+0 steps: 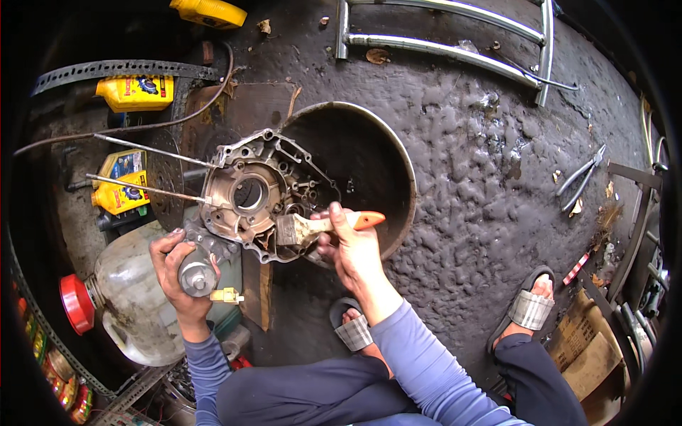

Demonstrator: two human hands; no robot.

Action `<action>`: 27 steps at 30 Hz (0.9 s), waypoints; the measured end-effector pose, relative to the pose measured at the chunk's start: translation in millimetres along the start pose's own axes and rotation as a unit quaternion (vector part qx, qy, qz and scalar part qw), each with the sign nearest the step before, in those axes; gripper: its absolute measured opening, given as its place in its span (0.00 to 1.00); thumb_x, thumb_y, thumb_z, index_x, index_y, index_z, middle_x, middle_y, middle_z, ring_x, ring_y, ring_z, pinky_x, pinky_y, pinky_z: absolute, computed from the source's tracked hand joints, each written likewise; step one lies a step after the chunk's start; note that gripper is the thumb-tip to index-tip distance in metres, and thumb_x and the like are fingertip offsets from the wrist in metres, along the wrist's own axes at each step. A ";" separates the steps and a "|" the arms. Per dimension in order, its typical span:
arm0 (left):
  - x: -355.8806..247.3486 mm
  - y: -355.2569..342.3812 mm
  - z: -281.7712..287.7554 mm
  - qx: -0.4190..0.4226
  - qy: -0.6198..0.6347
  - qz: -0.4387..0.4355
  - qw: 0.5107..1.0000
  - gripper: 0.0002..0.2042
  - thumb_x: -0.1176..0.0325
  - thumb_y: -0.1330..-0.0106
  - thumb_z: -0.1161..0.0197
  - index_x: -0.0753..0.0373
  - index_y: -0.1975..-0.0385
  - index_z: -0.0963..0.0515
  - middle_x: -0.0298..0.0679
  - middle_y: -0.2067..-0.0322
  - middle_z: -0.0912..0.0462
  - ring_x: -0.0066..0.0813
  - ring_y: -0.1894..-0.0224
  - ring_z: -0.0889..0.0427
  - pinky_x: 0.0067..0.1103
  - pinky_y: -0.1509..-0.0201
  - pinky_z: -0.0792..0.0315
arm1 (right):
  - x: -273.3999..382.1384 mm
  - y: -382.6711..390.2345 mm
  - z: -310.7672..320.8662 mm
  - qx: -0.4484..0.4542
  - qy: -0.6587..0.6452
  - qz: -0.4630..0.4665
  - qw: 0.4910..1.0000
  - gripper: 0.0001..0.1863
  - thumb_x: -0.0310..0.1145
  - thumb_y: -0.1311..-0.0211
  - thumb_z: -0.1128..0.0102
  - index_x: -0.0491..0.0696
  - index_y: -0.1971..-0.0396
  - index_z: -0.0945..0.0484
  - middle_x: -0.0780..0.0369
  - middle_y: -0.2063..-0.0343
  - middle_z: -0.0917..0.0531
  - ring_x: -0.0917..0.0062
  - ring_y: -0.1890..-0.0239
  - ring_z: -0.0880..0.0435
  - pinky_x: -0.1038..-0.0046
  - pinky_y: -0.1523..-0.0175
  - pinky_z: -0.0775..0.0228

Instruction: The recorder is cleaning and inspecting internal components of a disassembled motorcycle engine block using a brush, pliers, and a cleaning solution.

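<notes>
**Brush (307, 228) at the engine case (275, 197), a round part in my other hand**

My right hand (353, 247) is closed on the brush, thumb and fingers pinching its handle, with the orange end pointing away to the right. The bristles lie over the lower right edge of the engine case, and seem to touch it.

The case sits over the left side of a round metal pan (410, 184), its big hole facing up. Two long rods, an upper rod (154, 151) and a lower rod (145, 187), stick out from it to the left.

My left hand (177, 280) is wrapped around a grey round-ended part (198, 280), just below the case. I see that part mostly end-on, so I can't tell exactly what it is. A yellow fitting (226, 296) juts from its right side.

Beside my left hand stands a big clear jug (145, 284) with a red cap (77, 304). Yellow bottles (141, 92) are farther left, and pliers (584, 177) lie on the floor (483, 241), well off to the right.
</notes>
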State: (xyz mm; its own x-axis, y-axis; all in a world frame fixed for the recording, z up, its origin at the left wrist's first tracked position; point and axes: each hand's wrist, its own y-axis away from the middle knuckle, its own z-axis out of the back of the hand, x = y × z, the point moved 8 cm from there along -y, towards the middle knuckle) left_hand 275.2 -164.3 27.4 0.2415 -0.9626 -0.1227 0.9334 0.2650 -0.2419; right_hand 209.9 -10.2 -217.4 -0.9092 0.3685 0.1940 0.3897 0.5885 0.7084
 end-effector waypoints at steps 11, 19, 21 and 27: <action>-2.4 -1.9 -1.5 -0.004 -0.001 0.008 1.000 0.22 0.77 0.55 0.28 0.62 0.57 0.25 0.49 0.54 0.24 0.48 0.47 0.23 0.39 0.41 0.29 | -32.1 -12.7 -9.4 -0.142 -0.193 -0.089 0.967 0.15 0.41 0.30 0.38 0.50 0.75 0.28 0.65 0.74 0.22 0.86 0.86 0.39 0.80 0.82 0.45; -1.7 -1.2 -0.9 -0.009 0.011 0.017 1.000 0.22 0.77 0.55 0.28 0.62 0.57 0.24 0.48 0.53 0.24 0.47 0.47 0.23 0.39 0.41 0.29 | -25.0 -13.6 -17.5 -0.155 -0.160 -0.020 0.975 0.15 0.38 0.32 0.42 0.54 0.79 0.32 0.67 0.77 0.24 0.86 0.85 0.41 0.80 0.81 0.51; -0.6 -3.2 2.8 -0.011 0.009 0.016 1.000 0.22 0.77 0.55 0.28 0.62 0.57 0.24 0.48 0.53 0.25 0.47 0.47 0.23 0.39 0.41 0.29 | -35.6 1.4 -11.6 -0.131 -0.150 -0.048 0.979 0.15 0.39 0.32 0.43 0.55 0.79 0.32 0.68 0.78 0.24 0.86 0.85 0.41 0.80 0.80 0.51; -4.8 -6.6 -0.6 0.003 0.011 0.005 1.000 0.23 0.78 0.56 0.28 0.61 0.56 0.23 0.47 0.54 0.25 0.46 0.47 0.23 0.37 0.41 0.29 | -23.1 -5.3 -13.0 -0.116 -0.198 -0.053 0.972 0.14 0.40 0.31 0.44 0.54 0.77 0.33 0.69 0.79 0.27 0.85 0.79 0.32 0.80 0.80 0.50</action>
State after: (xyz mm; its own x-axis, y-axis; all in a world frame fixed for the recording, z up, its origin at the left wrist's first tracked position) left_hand 267.7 -161.4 29.0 0.2444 -0.9586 -0.1463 0.9325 0.2737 -0.2358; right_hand 227.0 -31.2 -216.8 -0.7962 0.5903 -0.1326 0.2114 0.4767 0.8533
